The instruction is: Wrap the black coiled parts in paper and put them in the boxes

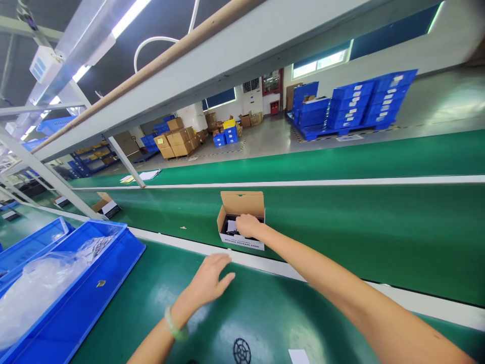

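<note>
An open carton (242,242) with its lid flap up stands on the green conveyor belt. Dark contents and a small white piece (231,226) show inside it. My right hand (247,225) reaches into the carton from the right, fingers bent downward beside the white piece. Its fingertips are hidden, and whatever they grip cannot be made out. Over the near green worktop (151,298), in front of the carton, my left hand (212,277) hovers with thumb and fingers apart, holding nothing. A pale green bangle (173,323) circles the left wrist.
Blue bins (109,268) with clear plastic bags (45,283) stand at the left. Close to me lie a black round grid part (241,351) and a white card (299,356). Another open carton (107,206) sits further left on the belt. A slanting metal post (127,162) rises behind.
</note>
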`<state>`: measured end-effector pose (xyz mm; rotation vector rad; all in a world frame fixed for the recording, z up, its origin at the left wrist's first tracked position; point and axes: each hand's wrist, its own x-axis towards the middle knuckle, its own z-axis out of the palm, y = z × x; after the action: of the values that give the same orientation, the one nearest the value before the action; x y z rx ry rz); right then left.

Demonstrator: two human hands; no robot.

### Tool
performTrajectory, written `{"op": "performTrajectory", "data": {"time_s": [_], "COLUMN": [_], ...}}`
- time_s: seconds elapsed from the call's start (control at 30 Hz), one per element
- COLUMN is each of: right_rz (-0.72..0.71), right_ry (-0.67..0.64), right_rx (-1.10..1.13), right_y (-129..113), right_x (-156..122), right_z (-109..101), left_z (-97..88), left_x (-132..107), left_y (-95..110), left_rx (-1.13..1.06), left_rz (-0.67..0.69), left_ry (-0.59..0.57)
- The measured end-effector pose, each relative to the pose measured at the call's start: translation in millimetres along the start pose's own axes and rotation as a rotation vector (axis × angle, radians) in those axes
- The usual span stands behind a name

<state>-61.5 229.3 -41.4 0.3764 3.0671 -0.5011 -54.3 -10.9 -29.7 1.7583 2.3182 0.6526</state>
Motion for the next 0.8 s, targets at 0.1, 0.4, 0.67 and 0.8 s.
{"op": "performTrajectory", "data": {"time_s": [0.1, 0.4, 0.67, 0.8], "right_rz": [-0.030, 0.049, -0.232, -0.237], "right_ry": [-0.117, -0.157, 0.096, -0.101], "right_rx": [-0.015, 0.062, 0.197, 0.274], "right_y": [13, 19, 51, 53], "right_x": [-16, -52, -222, -331], "right_z": [-11, -39, -63, -17], "left_z": [2.0, 37.5, 28.3, 20.6], "left_x": [-39, -79, -73, -83], "left_y": [26, 54, 55, 78], "left_rx": [-0.052, 0.086, -0.425, -1.235], "left_rz": [-0.052, -0.168, -0.327, -0.501], "left_ry": [-0.209, -0.441, -0.115, 0.065]}}
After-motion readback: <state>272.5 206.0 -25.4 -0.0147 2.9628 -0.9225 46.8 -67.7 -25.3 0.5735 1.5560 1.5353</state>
